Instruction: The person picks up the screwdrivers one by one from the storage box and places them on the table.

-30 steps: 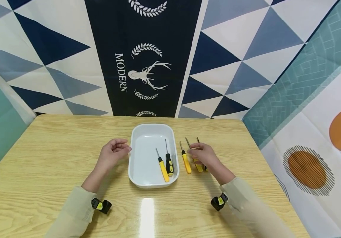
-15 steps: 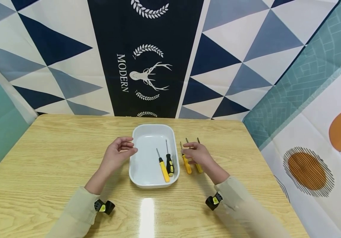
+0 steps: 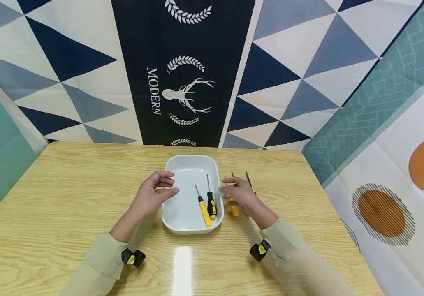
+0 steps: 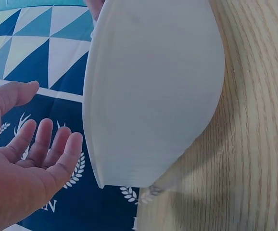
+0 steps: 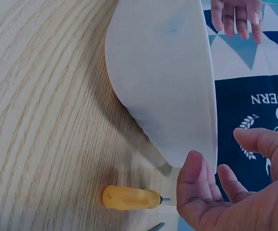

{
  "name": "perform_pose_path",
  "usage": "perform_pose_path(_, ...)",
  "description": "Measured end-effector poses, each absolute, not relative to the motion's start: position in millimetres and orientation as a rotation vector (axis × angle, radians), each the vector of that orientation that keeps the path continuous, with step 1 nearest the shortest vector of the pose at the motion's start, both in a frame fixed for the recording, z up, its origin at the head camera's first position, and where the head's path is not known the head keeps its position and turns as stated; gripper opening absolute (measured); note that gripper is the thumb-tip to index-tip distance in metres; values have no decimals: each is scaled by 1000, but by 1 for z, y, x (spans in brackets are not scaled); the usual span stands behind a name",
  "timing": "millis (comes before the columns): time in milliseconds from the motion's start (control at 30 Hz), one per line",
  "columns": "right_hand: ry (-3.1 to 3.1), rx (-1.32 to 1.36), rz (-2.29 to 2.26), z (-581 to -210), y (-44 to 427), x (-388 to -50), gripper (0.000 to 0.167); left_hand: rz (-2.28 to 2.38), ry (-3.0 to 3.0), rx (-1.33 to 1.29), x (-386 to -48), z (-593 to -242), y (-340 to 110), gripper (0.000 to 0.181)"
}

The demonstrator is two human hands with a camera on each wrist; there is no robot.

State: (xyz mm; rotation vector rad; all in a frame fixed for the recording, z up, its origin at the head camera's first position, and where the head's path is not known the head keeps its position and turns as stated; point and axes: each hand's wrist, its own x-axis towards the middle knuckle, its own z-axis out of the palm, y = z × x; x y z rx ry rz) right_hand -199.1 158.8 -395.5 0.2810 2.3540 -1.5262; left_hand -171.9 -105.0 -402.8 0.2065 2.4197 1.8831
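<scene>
A white tray (image 3: pixel 182 209) stands on the table and holds two screwdrivers, one with a yellow handle (image 3: pixel 204 213) and one black and yellow (image 3: pixel 211 205). My left hand (image 3: pixel 151 196) hovers over the tray's left rim, fingers gently bent and holding nothing. At the right rim is my right hand (image 3: pixel 242 195), also holding nothing, over the screwdrivers beside the tray. It partly hides them. A yellow handle (image 3: pixel 235 211) shows below it, and a screwdriver shaft (image 3: pixel 248 178) shows behind it. In the right wrist view, one yellow screwdriver (image 5: pixel 129 198) lies close to the tray's outer wall.
The wooden table (image 3: pixel 75 197) extends to both sides and in front of the tray. A patterned cloth backdrop (image 3: pixel 182 94) rises behind its far edge. Each sleeve carries a small black camera, such as the left one (image 3: pixel 133 257).
Both hands have moved inward: the left one to the right, over the tray's rim, and the right one to the left, off the farther screwdrivers. The screwdrivers and tray lie as before.
</scene>
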Motion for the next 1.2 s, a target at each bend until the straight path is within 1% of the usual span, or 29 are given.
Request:
perform_pose_path(433, 2336, 328, -1532, -394, 151, -203, 41, 1850, 2413, 173, -171, -404, -95, 46)
perform_pose_path(667, 2310, 345, -1544, -394, 150, -204, 40, 1845, 2411, 171, -171, -405, -92, 43)
perform_pose_path(1200, 2254, 324, -1581, -399, 150, -208, 36, 1828, 2413, 146, -172, -408, -86, 41)
